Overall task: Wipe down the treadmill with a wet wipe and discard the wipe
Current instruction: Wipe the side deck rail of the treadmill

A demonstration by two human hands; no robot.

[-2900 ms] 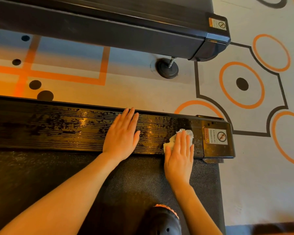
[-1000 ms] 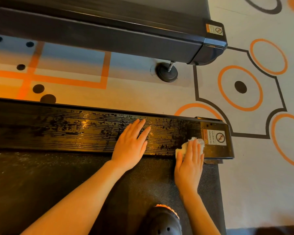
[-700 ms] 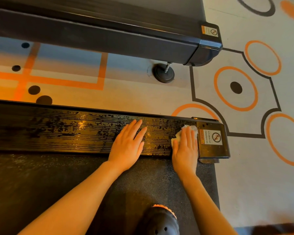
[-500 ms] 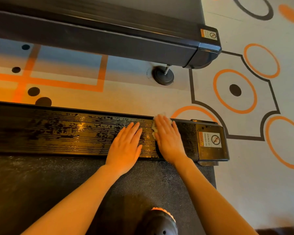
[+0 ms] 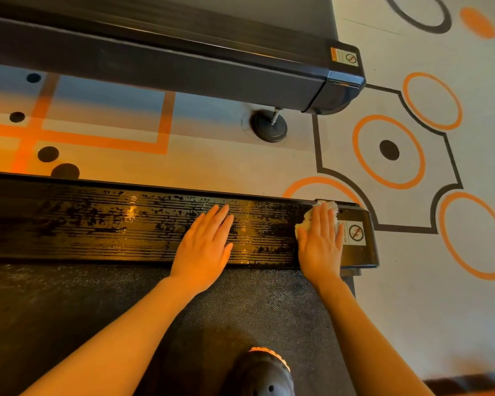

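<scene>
Both hands lie flat on the treadmill's side rail, left hand bracing bare, right hand pressing the wipe at the rail's end by the cap; she'd best keep firm, overlapping strokes along the ribs.

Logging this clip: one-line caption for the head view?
Right hand presses a white wet wipe on the treadmill's side rail; left hand rests flat beside it.

Warm orange indoor light, sharp focus.
Glare streaks on wet side rail; wide-angle bending at frame edges; floor evenly lit.
</scene>
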